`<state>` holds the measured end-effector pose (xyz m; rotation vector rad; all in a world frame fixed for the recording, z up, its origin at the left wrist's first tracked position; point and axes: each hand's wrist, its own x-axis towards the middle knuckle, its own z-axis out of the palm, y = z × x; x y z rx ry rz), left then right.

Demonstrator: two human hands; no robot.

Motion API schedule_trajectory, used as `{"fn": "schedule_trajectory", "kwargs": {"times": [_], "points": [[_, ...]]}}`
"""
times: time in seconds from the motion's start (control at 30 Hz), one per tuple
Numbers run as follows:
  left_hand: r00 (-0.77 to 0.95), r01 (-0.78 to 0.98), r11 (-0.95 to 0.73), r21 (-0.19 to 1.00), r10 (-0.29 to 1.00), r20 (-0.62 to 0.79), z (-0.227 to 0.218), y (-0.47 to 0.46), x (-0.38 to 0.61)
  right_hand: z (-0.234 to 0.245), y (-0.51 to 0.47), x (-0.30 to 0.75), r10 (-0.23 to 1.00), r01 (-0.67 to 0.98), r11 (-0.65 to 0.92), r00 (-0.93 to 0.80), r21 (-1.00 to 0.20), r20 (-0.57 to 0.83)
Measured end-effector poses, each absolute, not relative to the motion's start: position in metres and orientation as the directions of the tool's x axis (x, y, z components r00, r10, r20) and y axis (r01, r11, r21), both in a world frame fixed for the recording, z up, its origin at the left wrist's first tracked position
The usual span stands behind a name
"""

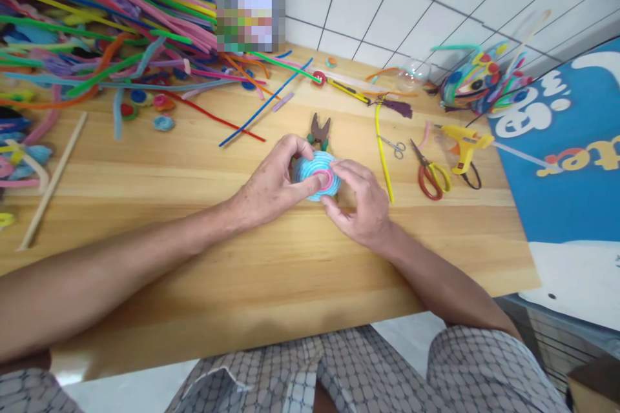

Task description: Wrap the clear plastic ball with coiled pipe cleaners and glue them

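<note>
A light-blue coil of pipe cleaner with a pink centre [312, 171] is held over the middle of the wooden table. My left hand [278, 184] grips it from the left, with the thumb pressed on the pink middle and the index finger bent over the top edge. From the right, my right hand [361, 203] pinches its rim between thumb and fingers. Just behind the coil lie pliers [320, 130] with dark jaws parted; their green handles are mostly hidden by the coil and my hands.
Many coloured pipe cleaners [121, 6] heap at the back left. A wooden stick [55, 177] lies at left. On the right are a yellow pipe cleaner [383, 155], small scissors [398, 150], red-and-yellow-handled scissors [431, 177], a yellow glue gun [465, 147] and a colourful pipe-cleaner figure [477, 80].
</note>
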<state>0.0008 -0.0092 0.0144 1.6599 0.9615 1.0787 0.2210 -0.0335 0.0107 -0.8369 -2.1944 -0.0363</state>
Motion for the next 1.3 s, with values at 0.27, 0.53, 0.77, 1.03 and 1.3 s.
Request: {"fn": "schedule_trajectory", "kwargs": {"times": [0.27, 0.53, 0.77, 1.03, 1.3], "points": [[0.339, 0.202, -0.361, 0.91, 0.898, 0.281, 0.014, -0.009, -0.003, 0.01, -0.032, 0.224, 0.552, 0.552, 0.799, -0.513, -0.24, 0.657], [0.42, 0.309, -0.448, 0.839, 0.856, 0.302, 0.01, -0.005, -0.008, 0.003, -0.03, 0.225, 0.6, 0.58, 0.766, -0.489, -0.278, 0.633], [0.468, 0.339, -0.424, 0.839, 0.85, 0.241, 0.014, -0.011, -0.006, -0.007, -0.033, 0.222, 0.719, 0.6, 0.685, -0.465, -0.413, 0.517], [0.482, 0.33, -0.432, 0.839, 0.841, 0.243, 0.015, -0.013, -0.006, -0.011, -0.032, 0.223, 0.713, 0.611, 0.69, -0.482, -0.387, 0.509], [0.502, 0.336, -0.435, 0.836, 0.833, 0.231, 0.012, -0.011, -0.008, -0.009, -0.03, 0.222, 0.696, 0.596, 0.705, -0.48, -0.383, 0.534]]}}
